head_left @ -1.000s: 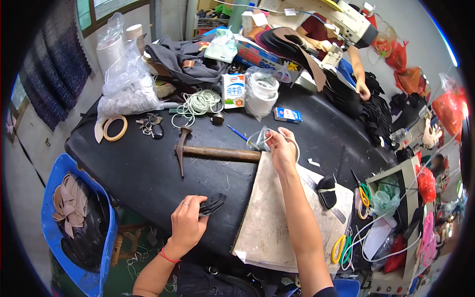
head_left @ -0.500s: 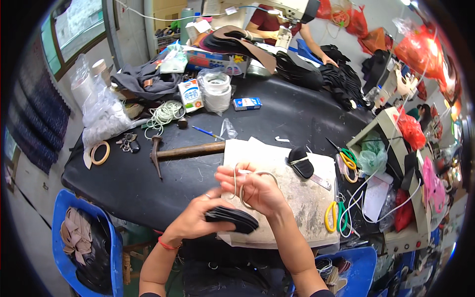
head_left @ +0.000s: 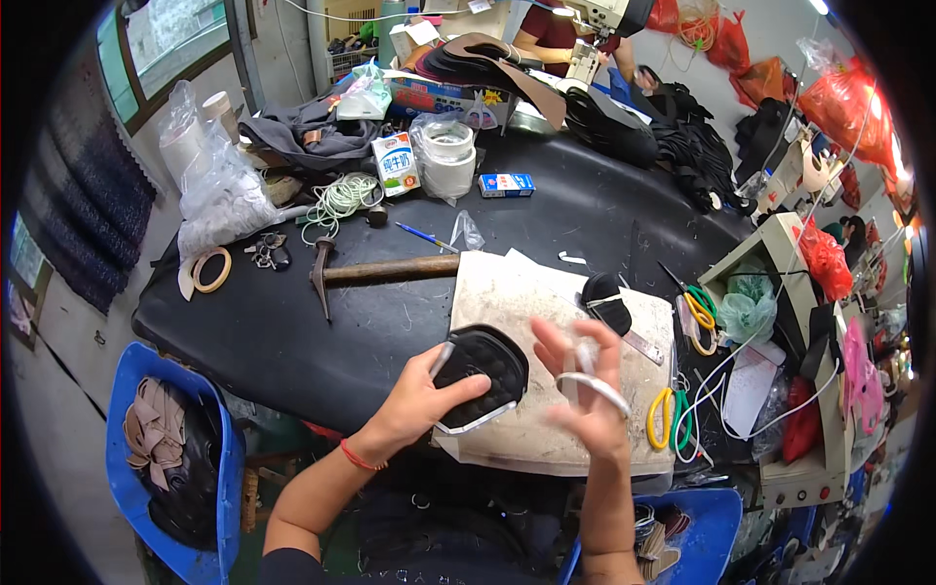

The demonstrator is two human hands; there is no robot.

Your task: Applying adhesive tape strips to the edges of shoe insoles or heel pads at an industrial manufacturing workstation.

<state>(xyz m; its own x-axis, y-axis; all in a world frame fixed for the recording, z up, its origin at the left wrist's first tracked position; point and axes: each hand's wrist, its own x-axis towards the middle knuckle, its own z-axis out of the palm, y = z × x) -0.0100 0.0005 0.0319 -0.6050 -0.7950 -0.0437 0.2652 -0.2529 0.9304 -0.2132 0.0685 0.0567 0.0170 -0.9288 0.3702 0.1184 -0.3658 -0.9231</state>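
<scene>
My left hand [head_left: 414,400] grips a stack of black rounded pads [head_left: 481,378], thumb pressed on the top face. The near edge of the stack shows a pale strip. To its right, my right hand [head_left: 592,390] is raised above the paper with its fingers spread and smeared by motion. A thin pale ring [head_left: 595,392], like a narrow tape roll, hangs about this hand. Something whitish shows between its fingers, too blurred to name. Just beyond lies another bundle of black pads [head_left: 606,304] with a light band around it.
Stained paper sheets [head_left: 546,439] cover the table's front. A hammer [head_left: 390,270] lies left of them; yellow-handled scissors [head_left: 660,419] and green-handled scissors [head_left: 700,302] lie right. Blue bins [head_left: 229,478] stand below. A person's arm [head_left: 624,60] shows by a sewing machine [head_left: 588,58].
The black stack has turned from edge-on to face-up in my left hand. My right hand has moved away from it to the right, with the pale ring. The whole view has shifted slightly.
</scene>
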